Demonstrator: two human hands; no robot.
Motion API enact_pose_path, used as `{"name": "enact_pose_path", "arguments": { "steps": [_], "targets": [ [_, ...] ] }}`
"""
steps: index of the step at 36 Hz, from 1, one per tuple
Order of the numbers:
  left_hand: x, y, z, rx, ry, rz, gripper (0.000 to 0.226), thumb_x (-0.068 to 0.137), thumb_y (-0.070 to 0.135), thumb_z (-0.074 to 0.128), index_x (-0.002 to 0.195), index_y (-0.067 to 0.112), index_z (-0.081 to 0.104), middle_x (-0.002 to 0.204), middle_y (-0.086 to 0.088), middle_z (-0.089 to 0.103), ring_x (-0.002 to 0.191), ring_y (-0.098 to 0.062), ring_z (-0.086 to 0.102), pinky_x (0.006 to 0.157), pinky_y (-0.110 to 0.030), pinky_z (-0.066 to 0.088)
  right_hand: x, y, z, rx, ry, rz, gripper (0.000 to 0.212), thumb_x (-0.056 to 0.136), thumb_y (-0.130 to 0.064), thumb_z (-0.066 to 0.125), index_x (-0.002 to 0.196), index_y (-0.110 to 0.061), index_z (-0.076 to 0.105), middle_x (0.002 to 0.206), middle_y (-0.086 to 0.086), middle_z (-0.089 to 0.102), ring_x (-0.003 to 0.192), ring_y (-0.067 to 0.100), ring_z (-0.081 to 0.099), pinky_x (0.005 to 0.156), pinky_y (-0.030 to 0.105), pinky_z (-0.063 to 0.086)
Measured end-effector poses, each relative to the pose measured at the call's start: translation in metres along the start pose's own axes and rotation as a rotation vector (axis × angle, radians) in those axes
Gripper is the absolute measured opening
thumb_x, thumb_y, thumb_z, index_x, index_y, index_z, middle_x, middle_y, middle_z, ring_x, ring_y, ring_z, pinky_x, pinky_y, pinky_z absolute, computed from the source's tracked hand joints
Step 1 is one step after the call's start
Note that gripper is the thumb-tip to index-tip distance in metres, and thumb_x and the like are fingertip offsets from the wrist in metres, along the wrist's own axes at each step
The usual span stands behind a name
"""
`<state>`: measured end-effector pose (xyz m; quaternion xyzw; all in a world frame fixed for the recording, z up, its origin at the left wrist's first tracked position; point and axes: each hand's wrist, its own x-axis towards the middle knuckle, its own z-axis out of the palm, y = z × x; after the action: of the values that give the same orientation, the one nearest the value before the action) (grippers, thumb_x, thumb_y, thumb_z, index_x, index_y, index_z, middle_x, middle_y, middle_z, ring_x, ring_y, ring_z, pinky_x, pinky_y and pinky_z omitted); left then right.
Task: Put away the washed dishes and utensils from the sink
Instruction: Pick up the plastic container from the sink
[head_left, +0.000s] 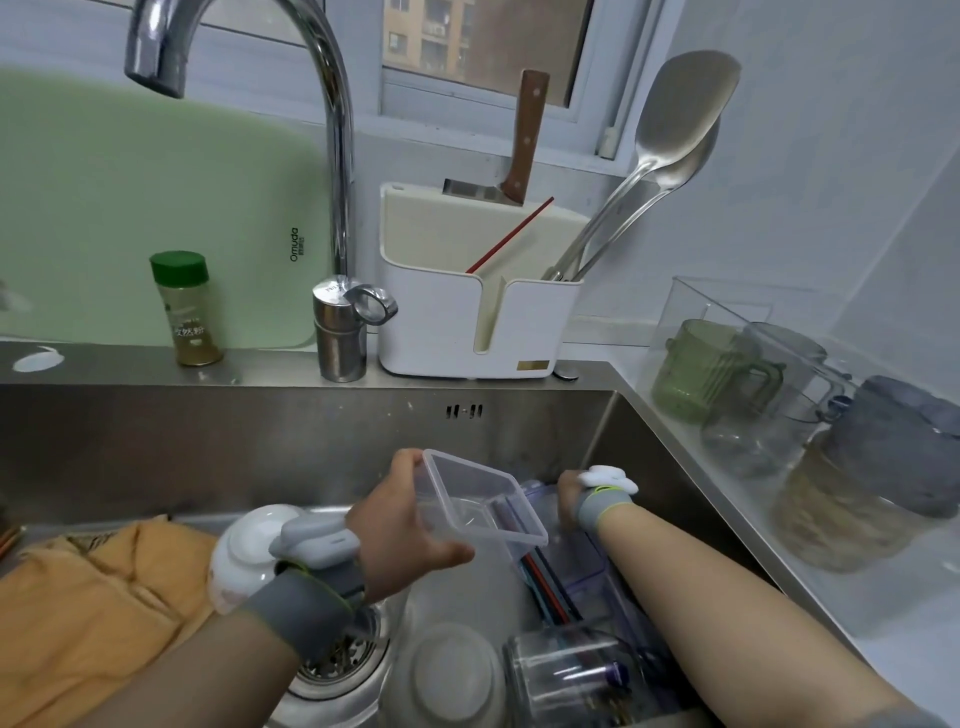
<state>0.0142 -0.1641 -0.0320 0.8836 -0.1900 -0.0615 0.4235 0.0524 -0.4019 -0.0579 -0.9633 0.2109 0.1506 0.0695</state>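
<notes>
My left hand (400, 525) grips a clear plastic container (475, 501), tilted, above the steel sink (260, 447). My right hand (571, 496) reaches down behind that container to a purple-tinted plastic tray (587, 577); its fingers are hidden. Red and dark chopsticks (550, 592) lie in the tray. An upturned white bowl (244, 556) sits left of my left wrist. Lower in the sink lie an upturned clear bowl (452, 675) and a glass jar (566, 675).
An orange cloth (98, 608) fills the sink's left side beside the drain strainer (337, 660). Behind stand the faucet (332, 156), a spice jar (186, 309) and a white utensil holder (467, 301) with knife, chopstick and ladles. Cups (711, 369) and jars crowd the right counter.
</notes>
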Motion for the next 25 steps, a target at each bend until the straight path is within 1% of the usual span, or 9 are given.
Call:
{"name": "enact_pose_path", "arguments": {
  "steps": [2, 4, 5, 9, 12, 14, 16, 18, 25],
  "targets": [
    [0.001, -0.001, 0.0, 0.01, 0.006, -0.014, 0.089, 0.062, 0.036, 0.084, 0.129, 0.023, 0.028, 0.112, 0.011, 0.052, 0.095, -0.01, 0.058, 0.082, -0.018, 0.041, 0.005, 0.004, 0.001, -0.004, -0.002, 0.079, 0.036, 0.094, -0.022, 0.047, 0.129, -0.014, 0.049, 0.118, 0.003, 0.046, 0.129, 0.018, 0.041, 0.078, 0.016, 0.036],
    [0.002, -0.003, 0.0, 0.012, 0.003, -0.03, 0.09, 0.061, 0.037, 0.084, 0.129, 0.022, 0.027, 0.112, 0.009, 0.053, 0.098, -0.011, 0.058, 0.084, -0.019, 0.042, 0.001, 0.002, -0.004, -0.03, 0.005, 0.052, 0.037, 0.095, -0.024, 0.046, 0.131, -0.02, 0.045, 0.135, 0.001, 0.041, 0.128, 0.016, 0.039, 0.08, 0.019, 0.031],
    [0.002, -0.003, 0.0, 0.012, 0.0, -0.036, 0.09, 0.061, 0.037, 0.084, 0.129, 0.022, 0.027, 0.111, 0.009, 0.054, 0.099, -0.012, 0.058, 0.085, -0.02, 0.042, 0.002, 0.002, -0.006, -0.059, 0.032, 0.069, 0.035, 0.092, -0.025, 0.049, 0.127, -0.02, 0.049, 0.132, 0.0, 0.044, 0.126, 0.018, 0.043, 0.082, 0.022, 0.035],
    [0.002, -0.004, -0.003, 0.005, -0.004, -0.051, 0.09, 0.062, 0.036, 0.085, 0.129, 0.02, 0.027, 0.111, 0.006, 0.056, 0.101, -0.014, 0.058, 0.089, -0.024, 0.044, -0.008, -0.002, -0.022, -0.018, 0.066, 0.16, 0.04, 0.078, -0.044, 0.057, 0.112, -0.023, 0.058, 0.11, -0.004, 0.052, 0.114, 0.017, 0.054, 0.071, 0.018, 0.036],
    [0.001, -0.004, -0.006, -0.005, 0.001, -0.074, 0.09, 0.062, 0.036, 0.084, 0.13, 0.019, 0.027, 0.111, 0.006, 0.055, 0.101, -0.014, 0.057, 0.087, -0.022, 0.042, -0.009, -0.002, -0.03, -0.019, 0.054, 0.132, 0.037, 0.066, -0.05, 0.056, 0.08, -0.015, 0.054, 0.103, -0.002, 0.061, 0.1, 0.02, 0.061, 0.073, 0.023, 0.044],
    [0.001, -0.003, -0.006, -0.012, 0.004, -0.085, 0.09, 0.063, 0.035, 0.084, 0.13, 0.019, 0.027, 0.111, 0.006, 0.055, 0.1, -0.014, 0.057, 0.085, -0.021, 0.042, -0.011, -0.002, -0.036, 0.01, 0.079, 0.094, 0.038, 0.06, -0.048, 0.052, 0.068, -0.01, 0.05, 0.09, 0.004, 0.063, 0.093, 0.025, 0.065, 0.072, 0.025, 0.048],
    [-0.001, -0.002, -0.007, -0.018, 0.005, -0.088, 0.086, 0.065, 0.033, 0.083, 0.13, 0.018, 0.028, 0.108, 0.007, 0.054, 0.096, -0.011, 0.055, 0.081, -0.019, 0.04, -0.02, -0.005, -0.042, 0.019, 0.119, 0.039, 0.031, 0.074, -0.04, 0.057, 0.074, -0.009, 0.054, 0.085, 0.007, 0.06, 0.091, 0.028, 0.065, 0.071, 0.027, 0.048],
    [-0.002, -0.001, -0.009, -0.022, 0.013, -0.094, 0.085, 0.065, 0.033, 0.083, 0.129, 0.018, 0.029, 0.11, 0.006, 0.055, 0.094, -0.01, 0.054, 0.079, -0.018, 0.038, -0.028, -0.006, -0.049, 0.01, 0.195, 0.006, 0.023, 0.082, -0.033, 0.056, 0.081, -0.01, 0.056, 0.092, 0.011, 0.064, 0.091, 0.029, 0.065, 0.07, 0.027, 0.046],
    [-0.007, 0.006, -0.016, -0.077, 0.002, -0.1, 0.083, 0.065, 0.033, 0.083, 0.128, 0.018, 0.031, 0.109, 0.006, 0.056, 0.095, -0.01, 0.055, 0.08, -0.019, 0.04, -0.06, -0.015, -0.063, 0.037, 0.427, -0.117, 0.009, 0.078, -0.021, 0.049, 0.077, -0.016, 0.057, 0.091, 0.009, 0.068, 0.079, 0.031, 0.06, 0.063, 0.027, 0.041]
  ]
}}
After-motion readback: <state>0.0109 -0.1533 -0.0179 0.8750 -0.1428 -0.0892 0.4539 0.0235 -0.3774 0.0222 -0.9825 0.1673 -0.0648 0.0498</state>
